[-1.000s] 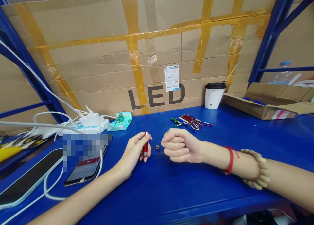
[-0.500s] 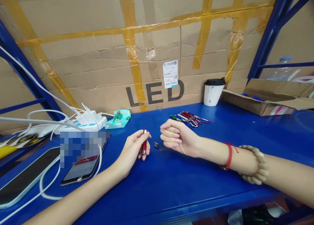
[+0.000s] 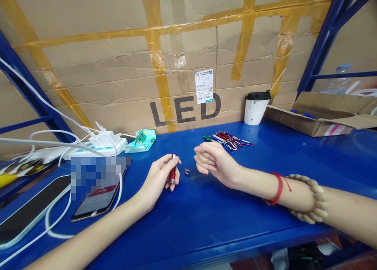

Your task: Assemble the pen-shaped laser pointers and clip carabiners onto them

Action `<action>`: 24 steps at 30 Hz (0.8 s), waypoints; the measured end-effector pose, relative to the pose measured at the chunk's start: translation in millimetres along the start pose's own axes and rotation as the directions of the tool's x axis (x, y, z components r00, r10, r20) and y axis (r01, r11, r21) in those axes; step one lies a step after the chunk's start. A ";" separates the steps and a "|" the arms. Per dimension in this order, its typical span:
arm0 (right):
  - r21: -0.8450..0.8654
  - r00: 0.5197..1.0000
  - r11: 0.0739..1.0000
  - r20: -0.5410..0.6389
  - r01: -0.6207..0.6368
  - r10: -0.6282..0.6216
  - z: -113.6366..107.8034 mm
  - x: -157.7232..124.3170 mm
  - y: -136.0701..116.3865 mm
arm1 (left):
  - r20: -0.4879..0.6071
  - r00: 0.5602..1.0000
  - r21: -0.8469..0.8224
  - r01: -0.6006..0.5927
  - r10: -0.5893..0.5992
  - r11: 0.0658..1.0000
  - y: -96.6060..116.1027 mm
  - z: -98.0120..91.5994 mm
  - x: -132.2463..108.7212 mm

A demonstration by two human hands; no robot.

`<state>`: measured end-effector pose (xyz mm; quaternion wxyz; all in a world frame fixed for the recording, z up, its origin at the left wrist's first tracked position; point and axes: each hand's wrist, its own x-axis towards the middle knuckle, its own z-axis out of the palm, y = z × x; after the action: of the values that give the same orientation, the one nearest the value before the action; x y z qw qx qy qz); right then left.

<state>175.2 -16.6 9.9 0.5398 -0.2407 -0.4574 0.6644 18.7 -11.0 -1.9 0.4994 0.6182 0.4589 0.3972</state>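
Observation:
My left hand (image 3: 160, 177) grips a short red cylinder (image 3: 172, 175) with silver ends, held nearly upright between thumb and fingers. A small metal piece (image 3: 187, 171) lies on the blue table (image 3: 188, 223), between my two hands. My right hand (image 3: 218, 163) is closed above the table, its fingers curled inward; what they hold, if anything, is hidden. Behind it lies a pile of slim coloured metal tubes with clips (image 3: 231, 139), in green, red, blue and purple.
A white cup (image 3: 256, 112) with a black lid and an open cardboard box (image 3: 312, 124) stand at the back right. Left are two phones (image 3: 101, 201), white cables, a power strip (image 3: 76, 153) and a green packet (image 3: 143, 141). A large carton (image 3: 118, 85) stands behind.
The fingers of my right hand have shifted slightly, and the wrist has turned a little. My left hand still holds the red cylinder. The view has moved slightly.

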 end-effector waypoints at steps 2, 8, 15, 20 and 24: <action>-0.011 1.000 1.000 -0.006 0.013 -0.013 0.2 -0.4 0.8 | 0.001 1.000 -0.007 0.002 -0.002 1.000 0.1 0.0 0.2; 0.035 0.999 0.999 0.021 -0.029 0.028 -3.3 3.0 0.6 | -0.002 1.000 -0.015 0.010 -0.010 1.000 -0.2 0.2 -0.2; 0.044 0.998 0.998 0.043 -0.054 0.052 -4.7 5.2 0.8 | 0.063 0.998 -0.292 -0.012 0.031 0.956 -2.0 -3.0 -0.3; 0.027 0.997 0.998 0.051 -0.061 0.060 -4.6 4.3 0.7 | 0.048 0.996 -0.482 -0.048 0.081 0.875 -1.2 -3.1 2.1; 0.017 0.996 0.998 0.056 -0.065 0.064 -5.5 3.7 0.7 | 0.086 0.993 -0.533 -0.021 0.078 0.846 0.3 -1.8 2.2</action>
<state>178.2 -11.3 7.4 0.5074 -0.2319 -0.4580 0.6921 17.6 -8.4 -1.2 0.6637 0.4874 0.2883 0.4887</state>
